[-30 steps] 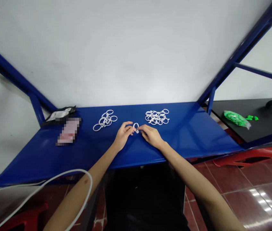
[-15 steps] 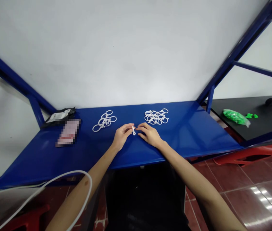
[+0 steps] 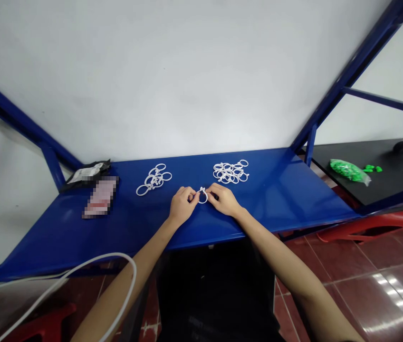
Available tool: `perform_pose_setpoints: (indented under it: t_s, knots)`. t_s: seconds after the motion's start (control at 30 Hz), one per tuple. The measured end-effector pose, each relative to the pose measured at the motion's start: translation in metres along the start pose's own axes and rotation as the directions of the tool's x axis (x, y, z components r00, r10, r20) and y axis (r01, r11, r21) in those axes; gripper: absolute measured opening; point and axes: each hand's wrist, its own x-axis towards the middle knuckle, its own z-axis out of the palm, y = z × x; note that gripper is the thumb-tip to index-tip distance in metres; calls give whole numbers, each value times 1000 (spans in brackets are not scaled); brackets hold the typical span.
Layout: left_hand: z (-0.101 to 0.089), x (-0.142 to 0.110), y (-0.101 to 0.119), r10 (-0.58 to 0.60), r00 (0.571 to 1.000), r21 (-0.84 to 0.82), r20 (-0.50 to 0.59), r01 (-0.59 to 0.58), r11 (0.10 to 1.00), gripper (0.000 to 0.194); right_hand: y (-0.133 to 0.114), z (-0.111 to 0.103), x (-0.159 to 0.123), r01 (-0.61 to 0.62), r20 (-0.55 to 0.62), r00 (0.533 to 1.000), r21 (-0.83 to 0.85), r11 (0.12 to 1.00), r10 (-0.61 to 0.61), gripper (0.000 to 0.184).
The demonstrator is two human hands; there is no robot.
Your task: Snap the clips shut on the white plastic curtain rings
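My left hand pinches one side of a small white ring between thumb and fingers, and my right hand has its fingertips at the other side, the thumb and fingers drawn in; whether they grip it or only touch it, I cannot tell. The ring is between my hands, over the middle of the blue counter, with its small knob on the far side.

Beyond my left hand, to the left, lies a loose cluster of white rings. A fuller pile of white rings lies just beyond my right hand. Further left on the counter are a blurred-out pinkish item and, at its far side, a black package with a pale label. To the right, on a separate black surface, there is a clear bag of green pieces, with a few loose green pieces near it. A white cable loops across the near left, in front of my left forearm.
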Motion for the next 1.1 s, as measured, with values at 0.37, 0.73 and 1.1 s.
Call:
perform_pose_setpoints:
  t_s: [0.37, 0.73, 1.1]
  knots:
    - [1, -1, -1, 116, 992, 98, 44, -120, 988, 12, 6, 6, -1, -98, -47, 994, 85, 992, 102, 14]
    - [-1, -2, -4, 99, 992, -39, 84, -96, 995, 16, 6, 3, 0, -16, -44, 999, 100, 995, 20, 16]
    - [0, -6, -7, 148, 984, -42, 103, -144, 989, 11, 3, 4, -5, 100, 6, 995, 36, 994, -100, 20]
